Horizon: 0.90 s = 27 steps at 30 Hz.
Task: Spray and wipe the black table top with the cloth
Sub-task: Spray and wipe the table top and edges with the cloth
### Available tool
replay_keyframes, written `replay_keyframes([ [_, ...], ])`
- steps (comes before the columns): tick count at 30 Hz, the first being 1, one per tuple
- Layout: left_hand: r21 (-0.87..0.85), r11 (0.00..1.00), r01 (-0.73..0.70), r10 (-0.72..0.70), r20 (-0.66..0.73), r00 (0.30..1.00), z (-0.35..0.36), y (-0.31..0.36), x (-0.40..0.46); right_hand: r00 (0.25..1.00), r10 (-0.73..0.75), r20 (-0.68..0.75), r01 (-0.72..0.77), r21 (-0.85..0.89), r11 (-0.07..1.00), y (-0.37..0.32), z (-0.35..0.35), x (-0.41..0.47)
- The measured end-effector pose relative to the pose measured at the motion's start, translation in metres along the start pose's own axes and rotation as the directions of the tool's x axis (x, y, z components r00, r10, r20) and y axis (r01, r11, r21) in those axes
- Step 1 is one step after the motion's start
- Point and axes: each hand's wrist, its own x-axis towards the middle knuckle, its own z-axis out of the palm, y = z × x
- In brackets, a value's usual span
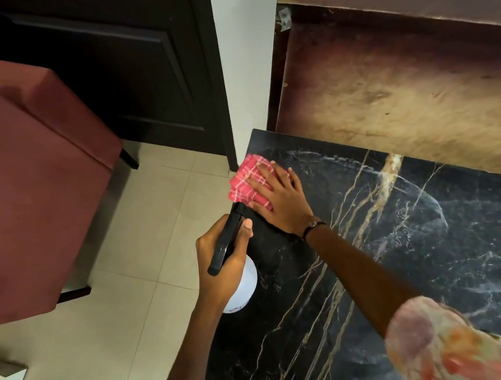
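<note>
**Count of what is on view**

Two hands: the left hand (218, 252) and the right hand (280, 199); one pink checked cloth (247, 181); one spray bottle (240, 283), white with a black head; one black table top (413, 252) veined in gold and white; one reddish chair (32, 177); one dark door (113, 65); one wooden panel (400, 88); one wristband (313, 226); one patterned sleeve (450, 345).

Counter (398, 253): black marble-pattern top with white and gold veins, faint wet smears across the surface, far edge against a worn wooden panel (400, 88). On it, at the far left corner: one folded pink checked cloth (247, 184), lying flat and overhanging the edge slightly. Counter stands on a beige tiled floor (116, 290)
</note>
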Motion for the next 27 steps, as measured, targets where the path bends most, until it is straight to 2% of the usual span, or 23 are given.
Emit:
replay_keyframes([
  [2, -0.001, 1.000, 0.004, -0.004, 0.007, 1.000, 0.003, 0.001, 0.002, 0.988, -0.150, 0.021, 0.151, -0.054, 0.987, 0.015, 0.001, -0.026],
  [4, -0.007, 1.000, 0.022, -0.022, 0.013, 1.000, 0.004, 0.001, 0.004, 0.983, -0.185, 0.011, 0.185, -0.064, 0.981, 0.044, -0.003, -0.049],
  [9, 0.005, 0.999, 0.033, -0.032, -0.019, 0.999, 0.006, -0.004, 0.007, 0.991, 0.135, 0.001, -0.135, -0.036, 0.990, 0.102, -0.017, -0.034],
  [14, -0.005, 1.000, 0.029, -0.030, -0.068, 0.997, 0.006, -0.014, 0.010, 0.969, 0.245, 0.045, -0.245, -0.009, 0.970, 0.076, -0.020, 0.045],
  [18, 0.082, 0.990, 0.116, -0.107, -0.104, 0.989, 0.004, -0.024, 0.013, 0.987, 0.149, 0.053, -0.149, -0.002, 0.989, 0.038, -0.016, 0.077],
  [23, 0.010, 0.999, 0.050, -0.049, -0.053, 0.997, 0.005, -0.016, 0.013, 0.997, -0.074, 0.013, 0.074, -0.032, 0.997, 0.038, -0.007, 0.033],
  [25, -0.009, 0.998, 0.055, -0.056, -0.034, 0.998, 0.007, -0.011, 0.013, 0.997, -0.075, 0.008, 0.075, -0.041, 0.996, 0.052, -0.006, -0.002],
  [27, -0.010, 0.998, 0.057, -0.057, -0.022, 0.998, 0.009, -0.008, 0.013, 1.000, 0.001, -0.012, -0.001, -0.033, 0.999, 0.075, -0.008, -0.039],
])
